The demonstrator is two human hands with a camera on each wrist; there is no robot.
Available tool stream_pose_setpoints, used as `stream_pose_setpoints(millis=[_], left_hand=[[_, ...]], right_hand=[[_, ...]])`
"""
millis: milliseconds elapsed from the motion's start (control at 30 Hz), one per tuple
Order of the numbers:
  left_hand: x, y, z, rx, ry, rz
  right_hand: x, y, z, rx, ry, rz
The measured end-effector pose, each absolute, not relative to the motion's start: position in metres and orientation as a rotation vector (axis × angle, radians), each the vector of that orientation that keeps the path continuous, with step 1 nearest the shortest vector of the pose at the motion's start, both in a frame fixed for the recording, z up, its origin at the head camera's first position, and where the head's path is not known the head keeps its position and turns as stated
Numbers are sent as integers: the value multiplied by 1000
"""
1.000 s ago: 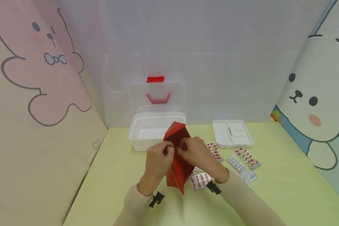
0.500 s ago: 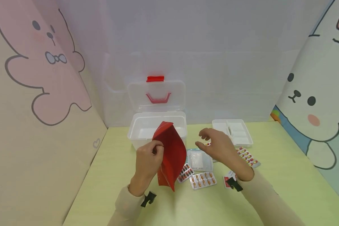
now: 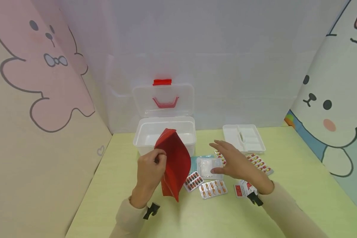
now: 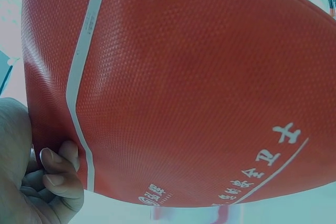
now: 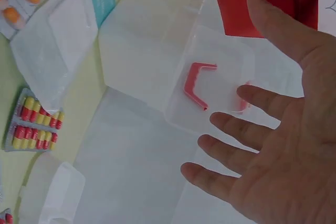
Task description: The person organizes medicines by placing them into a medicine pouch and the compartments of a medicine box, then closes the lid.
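Note:
My left hand (image 3: 150, 168) pinches one edge of a red pouch (image 3: 175, 162), held up above the table. White print and a pale stripe mark the pouch (image 4: 199, 87) in the left wrist view. With fingers spread and nothing in it, my right hand (image 3: 233, 162) hovers above a packet of white gauze (image 3: 206, 167). Near it lie a blister pack of orange capsules (image 3: 213, 189) and a blister pack of dark red capsules (image 3: 193, 181). Beyond the fingers, red-and-yellow capsules (image 5: 37, 124) show in the right wrist view.
Behind the pouch stands a white plastic box (image 3: 182, 127), its clear lid (image 3: 163, 91) raised against the wall. A white divided tray (image 3: 251, 138) sits at the back right. Right of centre are another blister pack (image 3: 260, 163) and small red-and-white packets (image 3: 242, 189).
My right hand has let go of the pouch and moved right, its fingers spreading. My left hand has carried the pouch a little to the left, uncovering blister packs and the gauze packet.

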State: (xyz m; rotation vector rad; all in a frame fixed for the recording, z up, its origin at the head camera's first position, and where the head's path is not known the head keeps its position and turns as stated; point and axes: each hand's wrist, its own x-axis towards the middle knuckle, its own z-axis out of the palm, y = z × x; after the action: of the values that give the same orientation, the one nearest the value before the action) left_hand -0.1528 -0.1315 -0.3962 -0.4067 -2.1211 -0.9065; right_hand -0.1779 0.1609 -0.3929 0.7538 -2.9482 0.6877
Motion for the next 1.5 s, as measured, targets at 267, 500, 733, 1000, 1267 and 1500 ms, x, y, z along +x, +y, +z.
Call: stream_pose_setpoints(millis=[267, 500, 733, 1000, 1267, 1500], left_hand=[[-153, -136, -399, -387, -2109, -903], [-153, -140, -402, -380, -2121, -895], [-152, -141, -405, -382, -2144, -909], [-150, -141, -406, -382, -2159, -922], [-149, -141, -407, -382, -2168, -928], [-150, -141, -409, -391, -2153, -908]], right_hand=[[-175, 157, -430, 963, -2941, 571], [-173, 154, -455, 1020, -3038, 522], [-169, 149, -473, 1105, -3067, 513], [-167, 146, -490, 1043, -3123, 429], [-165, 146, -494, 976, -3146, 444], [-169, 148, -494, 1001, -3118, 512]])
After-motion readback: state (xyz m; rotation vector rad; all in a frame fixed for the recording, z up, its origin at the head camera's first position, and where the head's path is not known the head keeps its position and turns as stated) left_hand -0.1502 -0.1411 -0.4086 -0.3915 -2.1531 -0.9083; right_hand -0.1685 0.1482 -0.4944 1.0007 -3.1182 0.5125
